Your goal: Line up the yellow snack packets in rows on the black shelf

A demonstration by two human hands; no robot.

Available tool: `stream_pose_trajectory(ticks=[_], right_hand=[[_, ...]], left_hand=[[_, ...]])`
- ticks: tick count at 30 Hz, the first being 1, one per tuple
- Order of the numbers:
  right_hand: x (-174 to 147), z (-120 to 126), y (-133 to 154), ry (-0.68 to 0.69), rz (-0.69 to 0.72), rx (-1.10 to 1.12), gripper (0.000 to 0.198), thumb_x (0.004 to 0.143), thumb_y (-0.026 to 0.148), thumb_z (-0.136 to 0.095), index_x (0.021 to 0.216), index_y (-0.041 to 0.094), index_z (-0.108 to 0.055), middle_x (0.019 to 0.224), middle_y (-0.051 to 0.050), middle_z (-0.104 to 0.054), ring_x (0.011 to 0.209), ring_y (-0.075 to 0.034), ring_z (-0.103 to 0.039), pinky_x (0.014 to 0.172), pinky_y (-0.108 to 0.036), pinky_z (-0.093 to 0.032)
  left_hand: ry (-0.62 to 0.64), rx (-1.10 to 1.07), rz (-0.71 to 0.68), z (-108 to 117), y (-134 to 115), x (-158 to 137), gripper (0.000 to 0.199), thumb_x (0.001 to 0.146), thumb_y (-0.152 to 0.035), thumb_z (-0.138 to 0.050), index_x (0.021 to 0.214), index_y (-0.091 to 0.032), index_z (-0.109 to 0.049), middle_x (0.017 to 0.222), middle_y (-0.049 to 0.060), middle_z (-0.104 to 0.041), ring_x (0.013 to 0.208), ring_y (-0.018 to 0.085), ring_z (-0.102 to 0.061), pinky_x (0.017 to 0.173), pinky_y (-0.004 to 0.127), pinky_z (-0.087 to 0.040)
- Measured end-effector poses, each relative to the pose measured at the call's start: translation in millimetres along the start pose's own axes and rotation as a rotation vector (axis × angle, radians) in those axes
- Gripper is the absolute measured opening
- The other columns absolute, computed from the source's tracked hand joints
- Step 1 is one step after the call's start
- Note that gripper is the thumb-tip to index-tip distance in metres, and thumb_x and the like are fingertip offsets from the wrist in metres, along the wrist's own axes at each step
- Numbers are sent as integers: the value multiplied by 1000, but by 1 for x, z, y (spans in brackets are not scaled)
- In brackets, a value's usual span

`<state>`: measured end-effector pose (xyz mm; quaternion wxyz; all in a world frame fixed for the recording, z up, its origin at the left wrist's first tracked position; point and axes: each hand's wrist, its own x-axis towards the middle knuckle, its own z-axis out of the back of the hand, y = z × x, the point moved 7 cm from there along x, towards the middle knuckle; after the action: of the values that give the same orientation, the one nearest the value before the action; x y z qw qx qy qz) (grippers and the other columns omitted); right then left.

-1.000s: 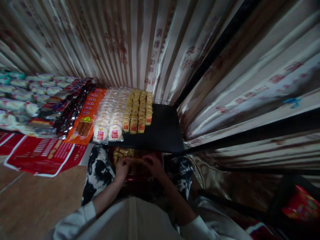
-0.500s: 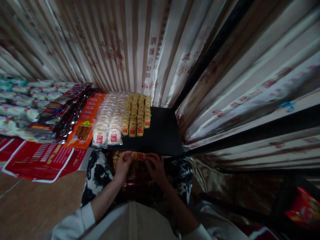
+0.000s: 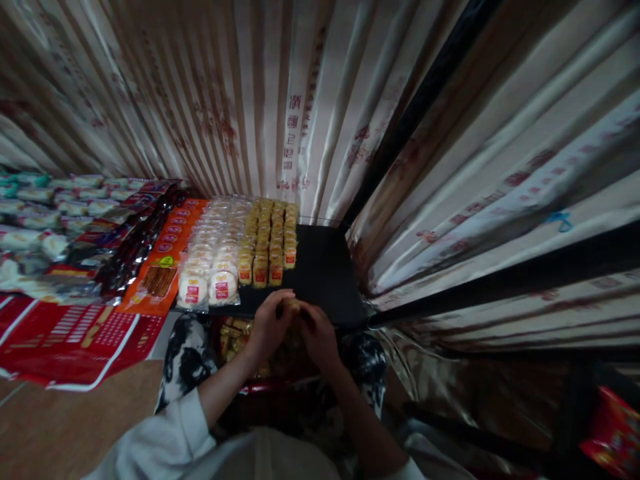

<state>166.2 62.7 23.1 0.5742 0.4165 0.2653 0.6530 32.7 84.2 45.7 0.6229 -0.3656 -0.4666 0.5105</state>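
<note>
Between my two hands is a small yellow-wrapped snack packet, mostly covered by fingers. My left hand is closed on its left side, and my right hand closes on it from the right. Both hands are just over the front edge of the black table. Below them, between my knees, a red container holds many more yellow packets. Rows of the same yellow packets stand on the table, beside rows of round white packaged crackers.
To the left lie an orange snack bag, dark shiny bags and white wrapped packs. A red bag hangs over the table's front. Pleated curtains and a dark bar bound the back and right.
Both hands have risen from the container to the table edge with the yellow packet, which has turned so less of its label shows. The view has shifted slightly.
</note>
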Motion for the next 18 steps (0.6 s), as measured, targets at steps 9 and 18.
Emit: stream_pose_trajectory(ticks=[9, 18], right_hand=[[51, 0, -37, -222, -205, 99, 31, 77, 36, -53, 101, 18, -61, 96, -7, -62, 84, -18, -59, 74, -30, -50], [94, -23, -50, -192, -199, 69, 33, 78, 34, -50, 104, 17, -60, 98, -9, -59, 81, -17, -60, 69, -28, -52]], left_hand=[[-121, 104, 21, -19, 4, 8, 28, 82, -17, -42, 107, -18, -55, 118, 10, -57, 116, 19, -49, 102, 41, -37], [37, -56, 230, -48, 27, 29, 48, 85, -23, -38, 130, -11, -43, 142, 12, -36, 133, 21, -29, 113, 38, -20]])
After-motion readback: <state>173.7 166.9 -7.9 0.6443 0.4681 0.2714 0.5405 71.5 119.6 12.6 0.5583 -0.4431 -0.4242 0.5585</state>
